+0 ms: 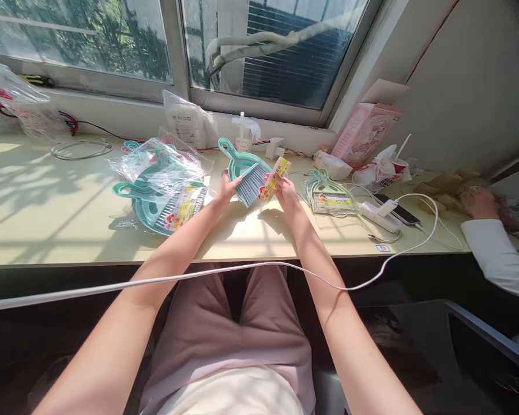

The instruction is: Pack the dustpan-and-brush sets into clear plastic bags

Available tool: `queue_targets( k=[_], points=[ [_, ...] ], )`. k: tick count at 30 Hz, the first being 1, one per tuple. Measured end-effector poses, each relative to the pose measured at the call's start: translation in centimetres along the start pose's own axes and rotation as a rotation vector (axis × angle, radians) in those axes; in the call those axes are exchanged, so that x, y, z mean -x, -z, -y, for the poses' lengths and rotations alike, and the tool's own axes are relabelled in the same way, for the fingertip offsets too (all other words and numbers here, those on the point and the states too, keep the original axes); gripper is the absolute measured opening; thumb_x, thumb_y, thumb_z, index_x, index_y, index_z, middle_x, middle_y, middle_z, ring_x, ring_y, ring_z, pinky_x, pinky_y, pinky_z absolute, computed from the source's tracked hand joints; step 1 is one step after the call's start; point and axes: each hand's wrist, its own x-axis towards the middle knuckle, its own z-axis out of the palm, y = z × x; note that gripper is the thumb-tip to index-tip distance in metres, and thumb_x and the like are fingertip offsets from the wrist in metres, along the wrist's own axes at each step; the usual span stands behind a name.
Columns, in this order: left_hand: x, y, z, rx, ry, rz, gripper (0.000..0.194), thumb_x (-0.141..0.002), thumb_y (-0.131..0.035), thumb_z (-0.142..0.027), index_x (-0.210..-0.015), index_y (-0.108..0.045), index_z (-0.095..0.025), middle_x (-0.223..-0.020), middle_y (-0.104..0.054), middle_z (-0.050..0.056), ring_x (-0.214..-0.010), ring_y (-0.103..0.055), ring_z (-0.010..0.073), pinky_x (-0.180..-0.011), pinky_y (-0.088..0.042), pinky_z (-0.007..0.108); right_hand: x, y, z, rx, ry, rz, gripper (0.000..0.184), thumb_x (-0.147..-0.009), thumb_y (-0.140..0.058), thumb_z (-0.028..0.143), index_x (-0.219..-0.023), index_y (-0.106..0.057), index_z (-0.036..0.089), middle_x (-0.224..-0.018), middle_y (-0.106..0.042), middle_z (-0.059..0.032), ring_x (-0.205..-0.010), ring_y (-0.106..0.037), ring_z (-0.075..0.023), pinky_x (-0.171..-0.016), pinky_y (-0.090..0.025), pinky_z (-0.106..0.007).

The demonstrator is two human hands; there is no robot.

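My left hand [228,187] grips a teal dustpan [237,164] by its left side, above the table. A small brush [251,183] with grey bristles lies against the dustpan's face. Between the fingers of my right hand [286,191] is a yellow and red printed label [275,178], held beside the brush's right end. Left of my hands, another teal dustpan [140,204] rests on a pile, its brush wearing a similar printed label [184,208]. Clear plastic wrap [160,167] covers part of that pile.
On the right lie a green dustpan set [328,187], a power strip [378,216] and a phone [400,208]. A white cable [242,266] crosses in front of the table. A co-worker's hand [480,202] is at the far right. A pink box [367,132] leans by the window.
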Motion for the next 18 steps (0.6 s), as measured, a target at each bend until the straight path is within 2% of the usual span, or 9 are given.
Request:
queue_targets(
  k=[3, 5, 9, 12, 15, 18],
  points=[
    [0.4, -0.7, 0.1, 0.115, 0.095, -0.088, 0.047, -0.089, -0.091, -0.031, -0.118, -0.054, -0.027, -0.124, -0.073, 0.011, -0.13, -0.069, 0.037, -0.106, -0.06, 0.056, 0.7, 0.0, 0.4, 0.186, -0.029, -0.023, 0.031, -0.102, -0.068, 0.058, -0.117, -0.076, 0.032, -0.129, -0.081, -0.0081, -0.132, -0.072, -0.0315, -0.11, -0.066, -0.051],
    [0.5, -1.0, 0.4, 0.146, 0.111, -0.084, 0.048, -0.09, -0.089, -0.027, -0.12, -0.052, -0.027, -0.126, -0.073, 0.011, -0.128, -0.07, 0.0342, -0.104, -0.06, 0.052, 0.8, -0.1, 0.7, 0.222, -0.051, -0.027, 0.034, -0.102, -0.067, 0.059, -0.12, -0.075, 0.031, -0.13, -0.08, -0.0086, -0.129, -0.073, -0.0305, -0.11, -0.066, -0.05],
    [0.5, -1.2, 1.0, 0.175, 0.079, -0.057, 0.051, -0.091, -0.088, -0.03, -0.124, -0.049, -0.028, -0.13, -0.073, 0.01, -0.127, -0.07, 0.0316, -0.102, -0.06, 0.049, 0.3, -0.4, 0.7, 0.09, -0.077, -0.001, 0.029, -0.098, -0.075, 0.057, -0.11, -0.073, 0.03, -0.117, -0.082, -0.0068, -0.118, -0.075, -0.0308, -0.096, -0.069, -0.048],
    [0.0, -0.9, 1.4, 0.176, 0.045, -0.061, 0.054, -0.09, -0.089, -0.032, -0.125, -0.048, -0.029, -0.128, -0.074, 0.01, -0.129, -0.07, 0.0322, -0.105, -0.06, 0.051, -0.3, -0.5, 0.3, -0.06, -0.077, 0.021, 0.022, -0.095, -0.082, 0.046, -0.095, -0.067, 0.029, -0.1, -0.079, -0.0025, -0.102, -0.076, -0.0249, -0.086, -0.069, -0.038],
    [-0.5, -0.5, 1.6, 0.156, 0.031, -0.097, 0.057, -0.089, -0.09, -0.035, -0.128, -0.049, -0.029, -0.128, -0.073, 0.009, -0.134, -0.069, 0.0331, -0.109, -0.059, 0.053, -0.8, -0.2, 0.1, -0.181, -0.062, 0.011, 0.028, -0.089, -0.089, 0.036, -0.087, -0.063, 0.028, -0.089, -0.074, 0.0014, -0.08, -0.071, -0.0167, -0.073, -0.064, -0.027],
    [-0.8, -0.4, 1.6, 0.132, 0.036, -0.124, 0.061, -0.088, -0.091, -0.04, -0.132, -0.051, -0.03, -0.129, -0.073, 0.01, -0.136, -0.069, 0.0336, -0.11, -0.059, 0.054, -1.0, 0.0, -0.1, -0.181, -0.074, 0.043, 0.033, -0.082, -0.097, 0.034, -0.085, -0.066, 0.026, -0.086, -0.074, 0.0015, -0.07, -0.067, -0.0142, -0.066, -0.06, -0.025]
  ],
)
